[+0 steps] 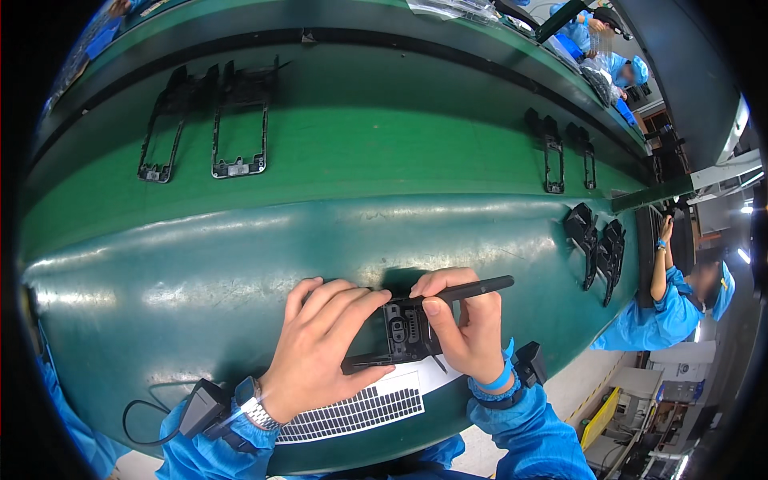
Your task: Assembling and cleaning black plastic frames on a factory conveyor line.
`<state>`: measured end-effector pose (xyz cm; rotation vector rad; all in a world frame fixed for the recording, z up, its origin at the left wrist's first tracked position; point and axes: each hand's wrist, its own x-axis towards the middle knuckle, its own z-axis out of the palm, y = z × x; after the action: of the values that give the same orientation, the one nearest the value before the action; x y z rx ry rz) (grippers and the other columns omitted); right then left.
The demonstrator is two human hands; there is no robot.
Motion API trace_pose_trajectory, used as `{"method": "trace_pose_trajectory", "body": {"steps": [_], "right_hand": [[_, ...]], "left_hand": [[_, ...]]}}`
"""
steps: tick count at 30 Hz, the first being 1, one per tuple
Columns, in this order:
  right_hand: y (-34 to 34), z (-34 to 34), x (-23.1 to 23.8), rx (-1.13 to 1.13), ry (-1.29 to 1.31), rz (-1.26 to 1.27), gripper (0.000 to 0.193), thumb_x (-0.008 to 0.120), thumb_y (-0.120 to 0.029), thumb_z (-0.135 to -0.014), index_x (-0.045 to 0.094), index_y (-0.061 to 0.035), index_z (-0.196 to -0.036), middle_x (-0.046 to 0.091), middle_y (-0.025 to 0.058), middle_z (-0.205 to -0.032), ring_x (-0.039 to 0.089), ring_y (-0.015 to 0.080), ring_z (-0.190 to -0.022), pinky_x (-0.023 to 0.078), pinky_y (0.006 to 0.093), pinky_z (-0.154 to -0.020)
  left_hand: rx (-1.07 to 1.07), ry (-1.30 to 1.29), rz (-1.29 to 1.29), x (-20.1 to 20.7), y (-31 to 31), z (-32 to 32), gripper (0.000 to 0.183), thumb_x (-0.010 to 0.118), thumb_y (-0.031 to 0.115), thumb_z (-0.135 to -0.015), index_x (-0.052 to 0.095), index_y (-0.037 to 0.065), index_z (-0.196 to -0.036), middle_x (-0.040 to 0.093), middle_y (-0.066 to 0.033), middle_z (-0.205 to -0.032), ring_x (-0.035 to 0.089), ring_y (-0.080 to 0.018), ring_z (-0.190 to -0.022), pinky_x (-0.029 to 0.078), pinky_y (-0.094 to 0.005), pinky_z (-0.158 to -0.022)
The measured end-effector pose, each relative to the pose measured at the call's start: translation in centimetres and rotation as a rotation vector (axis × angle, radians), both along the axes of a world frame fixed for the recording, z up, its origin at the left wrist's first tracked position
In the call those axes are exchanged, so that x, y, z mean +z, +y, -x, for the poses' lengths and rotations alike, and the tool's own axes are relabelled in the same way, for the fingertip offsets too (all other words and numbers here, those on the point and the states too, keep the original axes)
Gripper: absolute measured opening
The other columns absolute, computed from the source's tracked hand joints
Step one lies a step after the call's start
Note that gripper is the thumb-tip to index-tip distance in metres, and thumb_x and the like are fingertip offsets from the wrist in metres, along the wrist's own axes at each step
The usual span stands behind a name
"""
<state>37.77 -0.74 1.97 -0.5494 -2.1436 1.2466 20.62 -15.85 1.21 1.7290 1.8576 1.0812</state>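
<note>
A black plastic housing (412, 330) with a raised, camera-like block lies in front of me at the middle of the bench. My left hand (324, 340) grips its left side, fingers along the far edge and thumb along the near one. Between the thumb and fingers of my right hand (468, 324) is a slim black pen-shaped tool (488, 286), its rear end pointing right. The tool's other end reaches the housing's far edge by my left fingertips; its tip is too small to make out. Below the housing lies a white sheet (352, 438) with rows of small black rectangles.
Two black frames (240, 166) sit on the green belt (336, 136) at the far left, with two more (554, 186) at its right. Black molded parts (588, 240) rest on the bench's right end. Beyond them, a person in blue (660, 316) works; others are farther back.
</note>
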Motion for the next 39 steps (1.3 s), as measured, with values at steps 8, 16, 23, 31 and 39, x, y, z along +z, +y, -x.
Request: {"method": "trace_pose_trajectory", "body": {"steps": [8,16,23,31,39], "right_hand": [[-0.1,-0.1,-0.1,-0.002,0.002,0.001,0.013,0.071,0.000,-0.094,0.066,-0.0003,-0.106,0.073,0.0108,-0.101,0.070,0.0204,-0.078,0.055,0.0315,-0.069],[-0.4,-0.1,0.2,-0.064,0.137,0.156,0.012,0.064,-0.004,-0.100,0.061,0.0019,-0.111,0.071,0.0131,-0.099,0.067,0.0169,-0.085,0.054,0.0300,-0.076],[0.4,-0.6,-0.6,-0.185,0.402,0.332,0.012,0.056,-0.006,-0.106,0.055,0.0003,-0.115,0.066,0.0137,-0.102,0.062,0.0167,-0.093,0.052,0.0312,-0.086],[2.5,-1.8,-0.7,-0.579,0.731,0.289,0.018,0.051,-0.022,-0.111,0.053,-0.0051,-0.118,0.061,0.0109,-0.110,0.056,0.0140,-0.086,0.047,0.0296,-0.075],[2.2,-0.8,-1.5,-0.523,0.680,0.343,0.019,0.050,-0.023,-0.112,0.054,-0.0062,-0.120,0.060,0.0092,-0.110,0.053,0.0132,-0.085,0.044,0.0278,-0.074]], "left_hand": [[-0.007,0.042,-0.033,-0.1,-0.2,-0.2,0.071,0.090,0.038,-0.069,0.065,0.011,-0.129,0.065,-0.0095,-0.124,0.058,-0.0320,-0.121,0.033,-0.0542,-0.113],[-0.028,0.085,-0.027,0.3,-0.1,0.0,0.065,0.089,0.040,-0.070,0.069,0.012,-0.125,0.062,-0.0092,-0.123,0.057,-0.0313,-0.120,0.034,-0.0547,-0.111],[-0.051,0.121,-0.001,1.3,-0.2,0.2,0.066,0.087,0.038,-0.075,0.066,0.015,-0.133,0.061,-0.0087,-0.123,0.057,-0.0299,-0.120,0.036,-0.0540,-0.110],[0.235,0.354,-0.109,3.8,9.4,4.9,0.082,0.083,0.037,-0.083,0.046,0.004,-0.148,0.063,-0.0203,-0.119,0.061,-0.0403,-0.109,0.044,-0.0480,-0.099],[0.636,0.701,-0.066,-0.7,16.2,12.0,0.075,0.070,0.052,-0.091,0.048,0.006,-0.146,0.064,-0.0211,-0.118,0.059,-0.0419,-0.115,0.042,-0.0540,-0.100]]}}
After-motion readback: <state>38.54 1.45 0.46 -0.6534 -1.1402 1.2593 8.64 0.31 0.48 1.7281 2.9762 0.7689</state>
